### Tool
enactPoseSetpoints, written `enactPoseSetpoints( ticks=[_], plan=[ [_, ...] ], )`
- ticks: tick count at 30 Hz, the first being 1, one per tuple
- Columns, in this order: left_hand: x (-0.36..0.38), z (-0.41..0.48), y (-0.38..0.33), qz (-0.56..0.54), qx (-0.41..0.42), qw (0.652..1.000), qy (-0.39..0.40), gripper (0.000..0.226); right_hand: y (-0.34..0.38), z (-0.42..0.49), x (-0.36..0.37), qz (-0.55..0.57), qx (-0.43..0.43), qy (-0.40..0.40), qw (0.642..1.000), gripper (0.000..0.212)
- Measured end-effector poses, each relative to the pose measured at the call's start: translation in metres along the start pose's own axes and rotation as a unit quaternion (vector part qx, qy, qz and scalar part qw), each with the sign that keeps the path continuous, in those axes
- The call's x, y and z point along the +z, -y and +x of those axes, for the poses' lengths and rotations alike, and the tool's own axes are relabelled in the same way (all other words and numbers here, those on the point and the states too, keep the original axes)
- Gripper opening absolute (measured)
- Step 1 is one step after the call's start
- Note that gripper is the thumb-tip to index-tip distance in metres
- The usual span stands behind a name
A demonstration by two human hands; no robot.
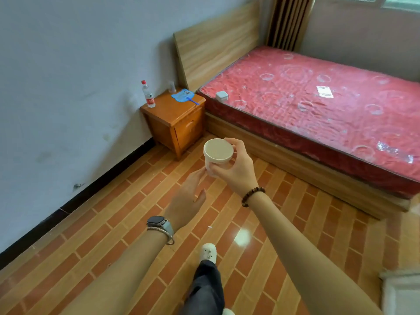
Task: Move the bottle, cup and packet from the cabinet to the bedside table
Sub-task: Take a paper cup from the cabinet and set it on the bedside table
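My right hand (236,169) grips a white paper cup (217,153) by its side, held upright in the air above the tiled floor. My left hand (188,198) reaches toward the cup's base with straight fingers, its fingertips just touching or nearly touching it. A clear water bottle (148,94) with a red cap and red label stands on the far left corner of the orange wooden bedside table (168,110). A blue plastic fan (183,95) lies on the table's right side. No packet shows in this view.
A bed with a red patterned mattress (318,105) and wooden headboard (216,44) fills the right. A small white box (221,95) sits on the mattress corner. A small clear object (172,87) stands at the table's back. My foot (208,252) is on the tiled floor.
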State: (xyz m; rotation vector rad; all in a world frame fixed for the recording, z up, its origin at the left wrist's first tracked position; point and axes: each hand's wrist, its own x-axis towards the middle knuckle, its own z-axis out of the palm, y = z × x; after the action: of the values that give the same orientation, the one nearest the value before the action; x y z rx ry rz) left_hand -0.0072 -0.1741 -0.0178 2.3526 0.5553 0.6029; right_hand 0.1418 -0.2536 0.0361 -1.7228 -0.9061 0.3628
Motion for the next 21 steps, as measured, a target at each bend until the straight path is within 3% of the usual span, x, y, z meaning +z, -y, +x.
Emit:
enactPoseSetpoints(
  ticks=[21],
  plan=[
    [-0.028,0.271,0.112,-0.041,-0.030,0.998,-0.025,0.057,-0.027,0.303,0.050,0.001,-0.022,0.026,0.999,0.072]
  ],
)
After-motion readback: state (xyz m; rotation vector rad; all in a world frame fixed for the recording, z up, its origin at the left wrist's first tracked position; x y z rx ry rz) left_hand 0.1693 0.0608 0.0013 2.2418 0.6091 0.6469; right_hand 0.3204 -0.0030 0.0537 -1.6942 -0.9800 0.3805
